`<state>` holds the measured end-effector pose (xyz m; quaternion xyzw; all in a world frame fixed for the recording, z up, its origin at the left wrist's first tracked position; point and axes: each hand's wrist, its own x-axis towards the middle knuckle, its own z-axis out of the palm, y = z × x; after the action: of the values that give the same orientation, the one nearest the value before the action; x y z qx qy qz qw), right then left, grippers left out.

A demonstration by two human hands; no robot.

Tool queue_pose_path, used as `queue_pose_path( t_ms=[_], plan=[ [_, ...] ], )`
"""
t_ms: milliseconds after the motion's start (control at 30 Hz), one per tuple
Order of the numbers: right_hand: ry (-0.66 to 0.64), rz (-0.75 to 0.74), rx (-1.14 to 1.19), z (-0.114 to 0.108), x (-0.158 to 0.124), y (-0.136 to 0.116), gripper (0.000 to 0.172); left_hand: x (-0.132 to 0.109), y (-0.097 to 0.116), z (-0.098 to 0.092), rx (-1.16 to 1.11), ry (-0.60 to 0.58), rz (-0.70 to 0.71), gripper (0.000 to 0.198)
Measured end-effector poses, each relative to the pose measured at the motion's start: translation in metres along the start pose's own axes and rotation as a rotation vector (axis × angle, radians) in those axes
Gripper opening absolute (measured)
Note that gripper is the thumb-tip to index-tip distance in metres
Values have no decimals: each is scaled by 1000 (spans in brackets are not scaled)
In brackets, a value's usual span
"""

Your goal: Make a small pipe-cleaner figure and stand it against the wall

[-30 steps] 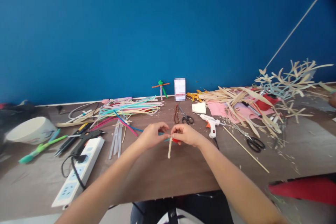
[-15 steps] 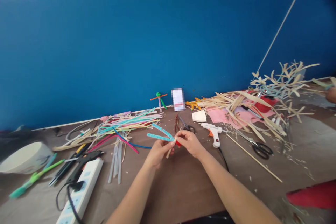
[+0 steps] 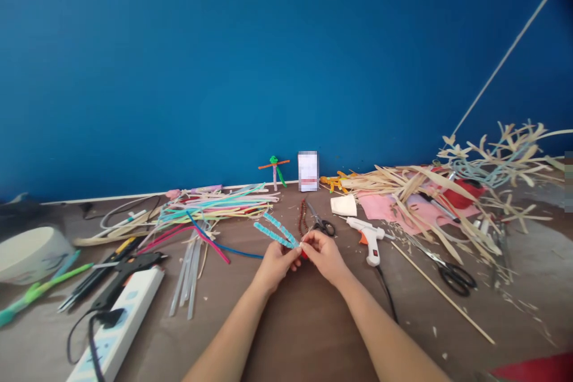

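Note:
A light-blue pipe cleaner [image 3: 274,234] with two crimped arms forms a narrow V, pointing up and left from my fingers. My left hand [image 3: 278,262] pinches its joined end between thumb and fingers. Close against it, the fingertips of my right hand [image 3: 323,255] are pinched at the same end, on a small pale bit I cannot make out. Something red [image 3: 305,255] shows partly beneath the right fingers. Just beyond my hands lie a dark red beaded-looking strand [image 3: 303,218] and small scissors [image 3: 323,224].
Left are a pile of pipe cleaners [image 3: 224,206], clear glue sticks [image 3: 184,280], a black glue gun [image 3: 120,277], a power strip [image 3: 128,316] and a white bowl [image 3: 33,256]. Right are a white glue gun [image 3: 370,239], black-handled scissors [image 3: 456,277], a thin stick [image 3: 443,292] and dried strips [image 3: 403,185].
The camera view has tilted down. Both hands stay together at the blue pipe cleaner. A pale stick end below my left hand no longer shows, and another person's hand has left the right edge.

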<state>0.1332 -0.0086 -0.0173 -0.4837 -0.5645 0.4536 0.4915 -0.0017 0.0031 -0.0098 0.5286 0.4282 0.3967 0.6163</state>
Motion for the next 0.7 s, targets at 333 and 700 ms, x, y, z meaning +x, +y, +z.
queue_pose_path(
  t_ms=[333,700],
  plan=[
    [-36,-49,-189,-3,-2,0,12,-3,-4,-2,-4,-44,11,26],
    [24,-138,-544,3,-12,-12,9,-2,-4,-3,148,109,123,14]
  ],
)
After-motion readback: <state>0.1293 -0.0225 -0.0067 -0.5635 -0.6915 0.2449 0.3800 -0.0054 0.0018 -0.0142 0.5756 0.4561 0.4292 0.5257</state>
